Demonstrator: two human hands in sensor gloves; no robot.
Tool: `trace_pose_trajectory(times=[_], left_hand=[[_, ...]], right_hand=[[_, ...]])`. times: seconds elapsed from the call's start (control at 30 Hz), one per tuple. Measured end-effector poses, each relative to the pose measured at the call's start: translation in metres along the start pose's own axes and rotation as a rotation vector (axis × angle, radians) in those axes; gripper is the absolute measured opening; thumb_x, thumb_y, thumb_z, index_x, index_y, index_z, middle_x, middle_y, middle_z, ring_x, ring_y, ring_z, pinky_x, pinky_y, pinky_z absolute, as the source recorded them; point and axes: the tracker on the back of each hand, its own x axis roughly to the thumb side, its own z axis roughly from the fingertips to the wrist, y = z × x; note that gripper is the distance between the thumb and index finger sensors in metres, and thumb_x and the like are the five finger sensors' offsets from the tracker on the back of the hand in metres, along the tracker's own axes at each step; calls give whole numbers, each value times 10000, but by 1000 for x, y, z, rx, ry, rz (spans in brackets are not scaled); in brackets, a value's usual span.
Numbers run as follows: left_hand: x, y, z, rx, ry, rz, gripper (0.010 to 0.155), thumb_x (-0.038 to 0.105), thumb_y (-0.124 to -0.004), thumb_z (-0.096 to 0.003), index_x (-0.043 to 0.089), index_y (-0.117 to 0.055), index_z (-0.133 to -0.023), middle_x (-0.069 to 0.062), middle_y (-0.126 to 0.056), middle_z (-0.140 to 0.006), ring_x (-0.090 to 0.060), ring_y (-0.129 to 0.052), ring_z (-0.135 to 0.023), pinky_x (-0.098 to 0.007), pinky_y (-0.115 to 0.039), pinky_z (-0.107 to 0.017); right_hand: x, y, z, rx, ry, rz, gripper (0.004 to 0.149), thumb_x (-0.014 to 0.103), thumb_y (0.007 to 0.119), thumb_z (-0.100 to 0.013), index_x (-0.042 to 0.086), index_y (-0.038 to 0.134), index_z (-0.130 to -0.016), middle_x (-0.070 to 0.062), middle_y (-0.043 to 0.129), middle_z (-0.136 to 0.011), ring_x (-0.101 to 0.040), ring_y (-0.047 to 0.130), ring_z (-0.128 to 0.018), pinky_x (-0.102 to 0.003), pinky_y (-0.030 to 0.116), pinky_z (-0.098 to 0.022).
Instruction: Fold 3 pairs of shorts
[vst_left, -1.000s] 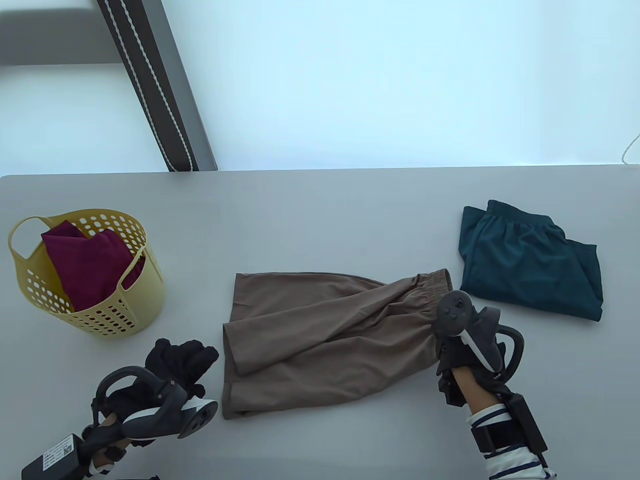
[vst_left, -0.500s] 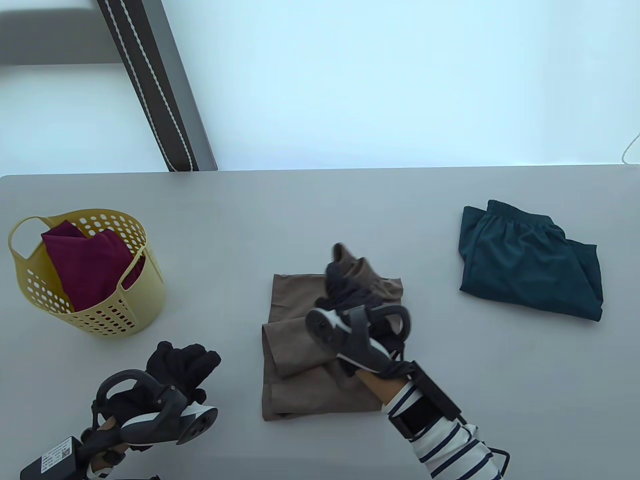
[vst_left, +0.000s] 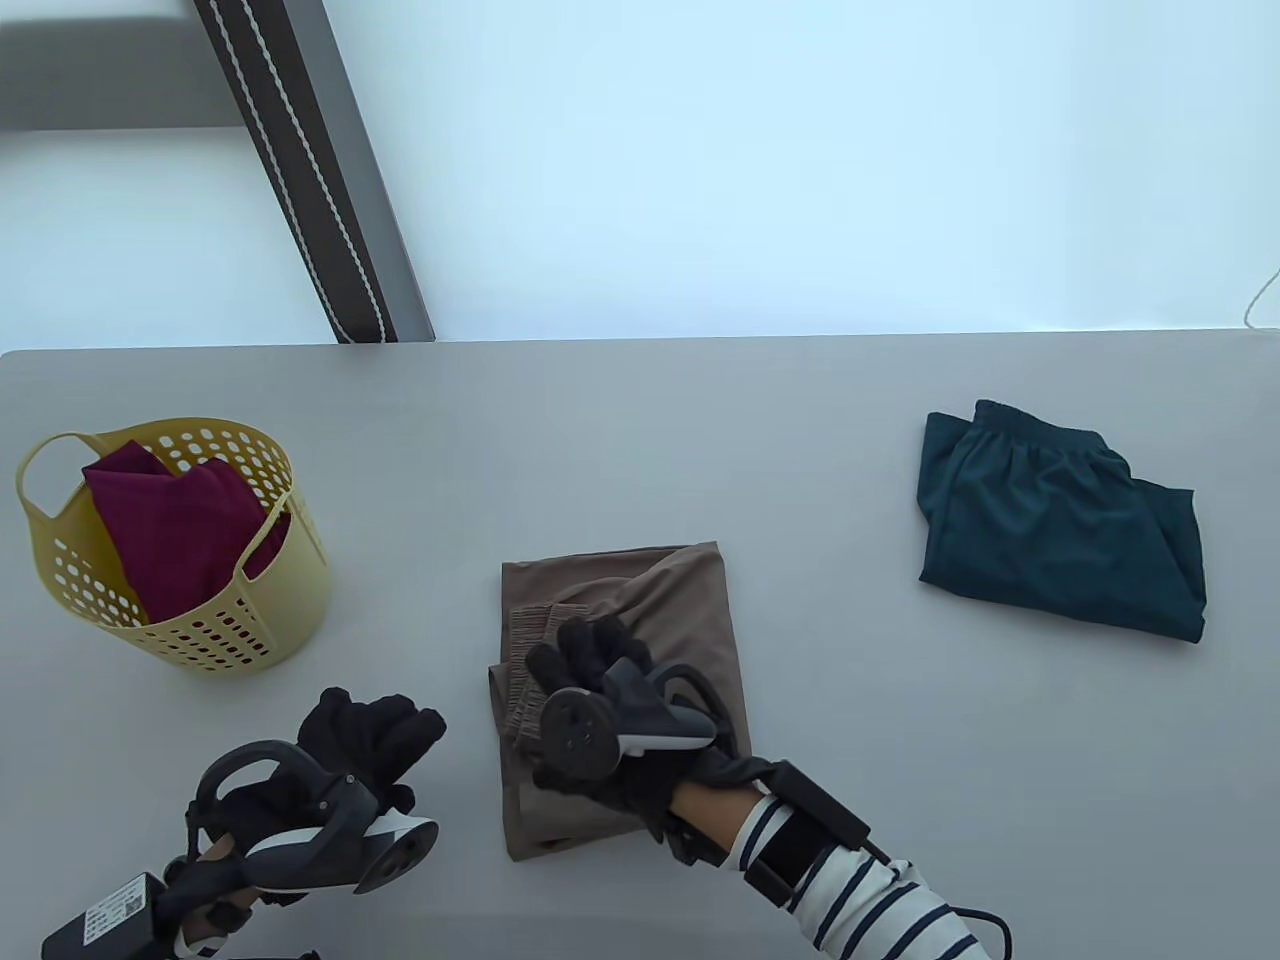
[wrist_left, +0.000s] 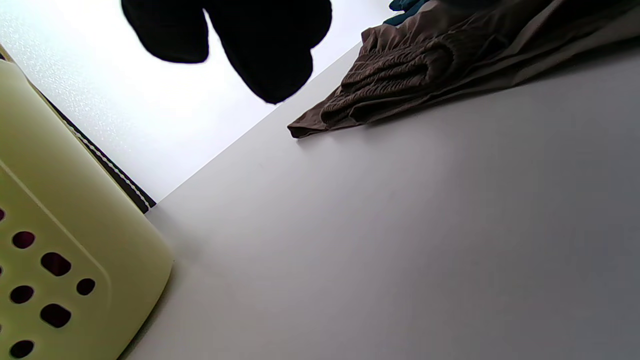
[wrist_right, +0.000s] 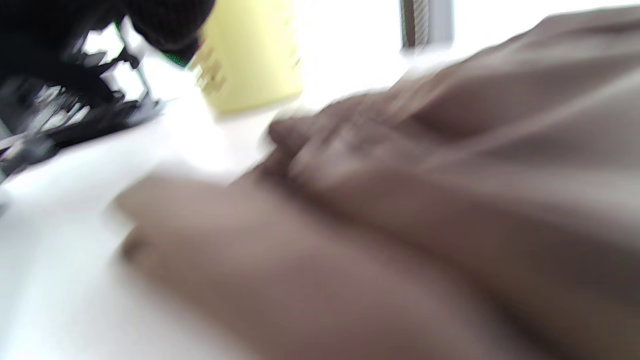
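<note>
Table view: grey table (vst_left: 700, 420) before a bright pale backdrop, a dark post rising at the far left. The brown shorts (vst_left: 690, 600) lie doubled over under the right hand (vst_left: 600, 700), waistband toward the left hand. The right hand rests on the waistband with fingers fairly straight, pressing rather than gripping, as far as I can tell. The left hand (vst_left: 350, 750) hovers just beside the shorts, fingers loosely curled, holding nothing. Teal shorts (vst_left: 1060, 520) lie folded well beyond the right hand; a yellow basket (vst_left: 290, 600) with maroon shorts (vst_left: 170, 530) stands beyond the left hand. Judged step: second pair, crosswise fold just laid down. Next move likely calls for smoothing or one further fold, then setting this pair aside and fetching the maroon pair. Left wrist view: the left fingertips (wrist_left: 270, 60) hang free above the table, and the gathered waistband (wrist_left: 395, 75) lies ahead. Right wrist view: blurred, brown fabric fills the frame; grip cannot be confirmed here. Change: one second ago the shorts lay spread wide, right hand at the waistband end on its own side; half a second ago it carried that end over mid-air; now the end is down. The left hand has barely moved.
</note>
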Motion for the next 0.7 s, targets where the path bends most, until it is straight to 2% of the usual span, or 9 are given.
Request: trace_pose_trajectory(times=[0.07, 0.13, 0.23, 0.27, 0.33, 0.37, 0.4, 0.53, 0.7], left_hand=[[0, 0, 0, -2, -2, 1, 787, 511, -560, -467, 106, -216, -1048, -151, -560, -1075, -240, -849, -879, -571, -698, -714], [1, 0, -1, -5, -6, 1, 786, 511, -559, -467, 107, -218, -1048, -149, -560, -1075, -240, -849, -879, -570, -699, -714], [3, 0, -2, -12, -13, -1, 785, 512, -559, -467, 109, -218, -1048, -148, -562, -1075, -237, -850, -879, -570, -699, -714], [3, 0, -3, -17, -14, -2, 786, 512, -559, -467, 109, -218, -1048, -146, -562, -1075, -238, -850, -879, -570, -699, -714], [3, -2, -4, -24, -16, 1, 784, 511, -559, -467, 109, -219, -1048, -146, -562, -1075, -237, -850, -878, -570, -698, -715], [3, -3, -5, -28, -17, 4, 784, 511, -559, -467, 109, -219, -1048, -145, -563, -1074, -236, -851, -878, -569, -699, -715], [2, -4, -6, -32, -17, 8, 784, 511, -559, -467, 110, -219, -1048, -146, -565, -1074, -236, -852, -877, -570, -699, -715], [1, -8, -9, -55, -15, 23, 784, 511, -559, -467, 110, -220, -1048, -144, -564, -1074, -235, -851, -877, -568, -699, -715], [-1, -9, -9, -63, 0, 21, 782, 511, -559, -467, 110, -222, -1048, -140, -566, -1073, -232, -853, -875, -567, -700, -715]], right_hand=[[-36, -11, -1, -83, 187, -31, 980, 573, 514, -491, -12, -135, -934, -422, -69, -909, -690, 71, -807, -720, 255, -572], [-79, -8, -3, -54, 415, -109, 995, 599, 507, -492, -102, -11, -971, -474, 0, -894, -723, 116, -773, -731, 293, -539], [-132, 15, -4, 145, 663, -388, 1046, 616, 562, -478, -206, 127, -959, -546, 15, -832, -783, 99, -679, -763, 283, -468], [-149, 30, -4, 267, 714, -585, 1055, 612, 580, -480, -239, 161, -942, -576, -1, -791, -805, 82, -628, -770, 271, -439], [-147, 35, -7, 225, 725, -676, 1052, 557, 659, -482, -241, 125, -911, -561, -90, -737, -800, -19, -563, -771, 180, -393], [-143, 33, -11, 170, 732, -538, 1011, 554, 684, -464, -234, 245, -921, -575, -4, -781, -811, 54, -606, -774, 233, -423], [-139, 33, -17, 193, 691, -468, 974, 561, 682, -462, -208, 302, -923, -570, 17, -796, -809, 74, -616, -769, 254, -430], [-113, 38, -37, 132, 711, -271, 790, 440, 752, -436, -124, 424, -880, -538, 129, -861, -796, 161, -676, -759, 317, -474], [-107, 36, -44, 28, 741, -341, 439, 301, 793, -421, 21, 692, -744, -479, 254, -916, -770, 268, -737, -740, 387, -516]])
